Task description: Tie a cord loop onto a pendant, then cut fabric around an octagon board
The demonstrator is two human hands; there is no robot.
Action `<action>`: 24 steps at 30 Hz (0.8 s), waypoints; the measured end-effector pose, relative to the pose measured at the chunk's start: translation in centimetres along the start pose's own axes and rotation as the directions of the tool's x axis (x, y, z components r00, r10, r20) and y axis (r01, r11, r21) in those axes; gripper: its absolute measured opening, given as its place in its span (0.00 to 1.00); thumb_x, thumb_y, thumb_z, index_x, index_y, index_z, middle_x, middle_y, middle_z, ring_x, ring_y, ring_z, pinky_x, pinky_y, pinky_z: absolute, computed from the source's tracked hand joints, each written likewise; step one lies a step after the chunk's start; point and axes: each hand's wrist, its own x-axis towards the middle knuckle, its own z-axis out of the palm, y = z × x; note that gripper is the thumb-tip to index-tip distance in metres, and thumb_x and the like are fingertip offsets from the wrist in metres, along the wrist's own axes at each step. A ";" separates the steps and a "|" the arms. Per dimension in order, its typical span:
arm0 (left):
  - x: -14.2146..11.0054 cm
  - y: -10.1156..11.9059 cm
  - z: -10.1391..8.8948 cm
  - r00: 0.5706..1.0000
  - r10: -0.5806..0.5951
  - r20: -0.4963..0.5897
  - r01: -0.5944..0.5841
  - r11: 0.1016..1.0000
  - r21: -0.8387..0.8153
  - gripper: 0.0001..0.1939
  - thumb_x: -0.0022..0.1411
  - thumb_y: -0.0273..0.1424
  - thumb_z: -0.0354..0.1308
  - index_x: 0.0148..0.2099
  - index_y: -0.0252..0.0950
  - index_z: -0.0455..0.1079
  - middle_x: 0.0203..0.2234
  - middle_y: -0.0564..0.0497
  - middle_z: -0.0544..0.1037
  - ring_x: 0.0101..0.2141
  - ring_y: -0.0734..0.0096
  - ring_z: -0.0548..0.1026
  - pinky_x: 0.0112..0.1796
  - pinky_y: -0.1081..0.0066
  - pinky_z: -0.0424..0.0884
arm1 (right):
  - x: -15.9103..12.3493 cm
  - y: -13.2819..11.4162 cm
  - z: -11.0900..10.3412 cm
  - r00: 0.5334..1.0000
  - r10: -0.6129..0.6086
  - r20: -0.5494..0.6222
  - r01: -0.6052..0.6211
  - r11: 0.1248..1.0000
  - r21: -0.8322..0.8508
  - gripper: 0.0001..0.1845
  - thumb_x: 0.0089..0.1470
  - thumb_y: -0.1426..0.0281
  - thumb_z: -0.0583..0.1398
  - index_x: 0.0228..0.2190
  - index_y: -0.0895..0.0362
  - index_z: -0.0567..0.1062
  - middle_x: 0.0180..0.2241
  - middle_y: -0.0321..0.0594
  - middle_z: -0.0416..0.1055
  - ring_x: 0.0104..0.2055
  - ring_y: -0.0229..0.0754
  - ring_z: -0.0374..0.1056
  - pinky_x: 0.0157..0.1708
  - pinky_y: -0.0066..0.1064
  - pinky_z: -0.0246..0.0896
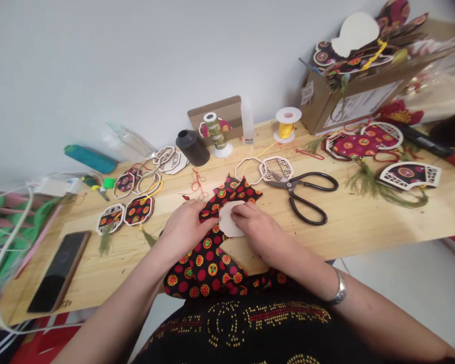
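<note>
The right hand (263, 232) has its fingers bent and gathered, the tips over the right part of a white shaped piece (229, 225); whether they pinch it or only press it, one cannot tell. The left hand (184, 222) lies palm down on the patterned fabric (200, 260), thumb apart from the fingers and its tip at the piece's left edge.

The white piece therefore lies between the two hands, on top of the fabric, to the left of the right hand and to the right of the left one. The right hand is nearer, since its fingers overlap the piece. With that side covered, the piece shows no clear long axis; the fabric's runs from its jagged far edge back towards the person's body and leftward.

Just beyond the right hand, black-handled scissors (289, 185) rest on the tabletop (367, 215), handles to the right, blades by a lattice frame (281, 169). Farther back stand a yellow thread spool (286, 130) and a black thread cone (192, 148). A phone (58, 272) lies well apart, on the left.
</note>
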 end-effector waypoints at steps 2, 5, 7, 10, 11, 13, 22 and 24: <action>-0.4 0.3 -0.4 0.978 0.200 -0.057 -0.199 0.980 0.027 0.11 0.56 0.40 0.59 0.30 0.36 0.73 0.46 0.41 0.75 0.49 0.52 0.71 0.50 0.54 0.66 | 0.0 0.2 0.5 0.999 -0.029 -0.038 0.029 1.000 -0.001 0.18 0.54 0.84 0.49 0.40 0.64 0.75 0.44 0.52 0.70 0.45 0.46 0.62 0.46 0.37 0.64; -0.3 0.9 -1.3 0.901 0.432 0.023 -0.428 0.897 -0.108 0.14 0.61 0.41 0.55 0.29 0.39 0.74 0.50 0.46 0.74 0.53 0.59 0.69 0.53 0.58 0.64 | 0.1 0.6 1.1 0.995 -0.049 -0.088 0.049 0.999 -0.001 0.18 0.56 0.82 0.49 0.41 0.63 0.75 0.44 0.50 0.70 0.45 0.46 0.62 0.45 0.38 0.64; 0.6 1.2 -1.8 0.902 0.427 0.058 -0.408 0.890 -0.205 0.17 0.66 0.38 0.47 0.31 0.40 0.74 0.46 0.48 0.77 0.51 0.63 0.72 0.51 0.61 0.67 | 0.1 0.8 1.3 0.993 -0.049 -0.104 0.049 0.999 -0.004 0.18 0.56 0.82 0.49 0.43 0.64 0.75 0.45 0.51 0.70 0.46 0.46 0.62 0.47 0.38 0.64; 3.0 1.2 -1.7 0.963 0.245 -0.113 -0.263 0.945 -0.194 0.16 0.65 0.33 0.44 0.46 0.37 0.72 0.47 0.46 0.77 0.49 0.62 0.73 0.51 0.60 0.67 | 0.1 0.7 1.3 0.993 -0.061 -0.101 0.062 0.998 0.006 0.19 0.55 0.83 0.50 0.45 0.65 0.74 0.47 0.51 0.69 0.48 0.46 0.62 0.48 0.37 0.64; 3.9 1.1 -1.4 0.968 0.217 -0.123 -0.235 0.957 -0.168 0.19 0.63 0.30 0.45 0.54 0.36 0.67 0.51 0.45 0.74 0.50 0.62 0.72 0.52 0.60 0.66 | 0.1 0.6 1.2 0.993 -0.058 -0.099 0.060 0.998 0.011 0.20 0.55 0.84 0.49 0.45 0.65 0.73 0.46 0.51 0.69 0.48 0.45 0.62 0.48 0.36 0.64; 5.5 0.8 -0.7 0.958 0.264 -0.109 -0.274 0.958 -0.086 0.25 0.60 0.27 0.48 0.59 0.36 0.63 0.56 0.44 0.70 0.54 0.61 0.69 0.53 0.60 0.64 | 0.0 0.5 1.1 0.993 -0.047 -0.105 0.049 0.999 0.023 0.22 0.56 0.85 0.47 0.46 0.65 0.72 0.47 0.50 0.69 0.48 0.44 0.62 0.49 0.35 0.64; 11.1 3.0 -3.5 0.908 0.391 -0.151 -0.368 0.916 0.159 0.12 0.58 0.26 0.50 0.35 0.33 0.76 0.33 0.48 0.80 0.39 0.62 0.75 0.45 0.62 0.68 | -0.1 0.6 1.0 0.995 -0.049 -0.087 0.047 0.999 -0.021 0.19 0.55 0.85 0.48 0.41 0.65 0.74 0.42 0.50 0.70 0.44 0.44 0.61 0.43 0.35 0.63; 11.6 4.2 -6.5 0.869 0.345 -0.354 -0.287 0.936 0.206 0.18 0.63 0.29 0.45 0.43 0.29 0.75 0.39 0.49 0.79 0.46 0.61 0.73 0.48 0.60 0.65 | -0.1 0.5 0.9 0.997 -0.025 -0.067 0.024 0.999 -0.022 0.19 0.54 0.85 0.47 0.39 0.63 0.74 0.42 0.49 0.70 0.43 0.44 0.61 0.43 0.35 0.63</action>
